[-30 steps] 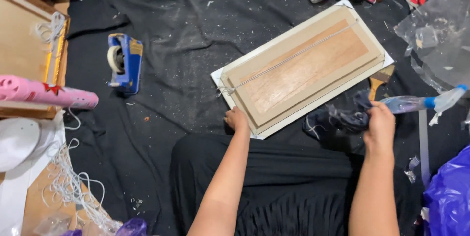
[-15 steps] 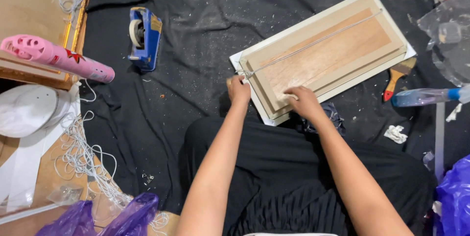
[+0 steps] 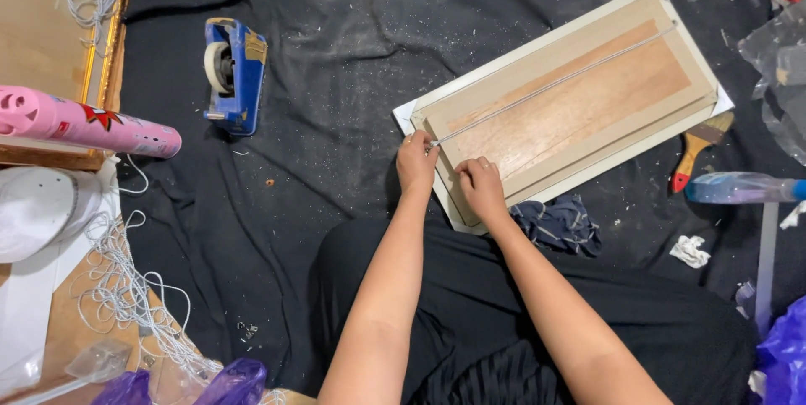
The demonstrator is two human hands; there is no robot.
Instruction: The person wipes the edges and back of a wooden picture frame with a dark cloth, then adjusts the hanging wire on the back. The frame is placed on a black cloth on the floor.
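Kneeling on the black floor cloth (image 3: pixel 336 103), I have the picture frame (image 3: pixel 571 103) lying face down before my knees, its wood-backed panel up. It looks stiff and fairly light, best gripped by its long edges. The hanging cord (image 3: pixel 554 84) stretched across it is thin and slack-prone. My left hand (image 3: pixel 416 163) pinches the cord's end at the near corner; my right hand (image 3: pixel 480 188) presses closed-fingered on the frame's rim. Half a second ago the right hand sat further along the edge.
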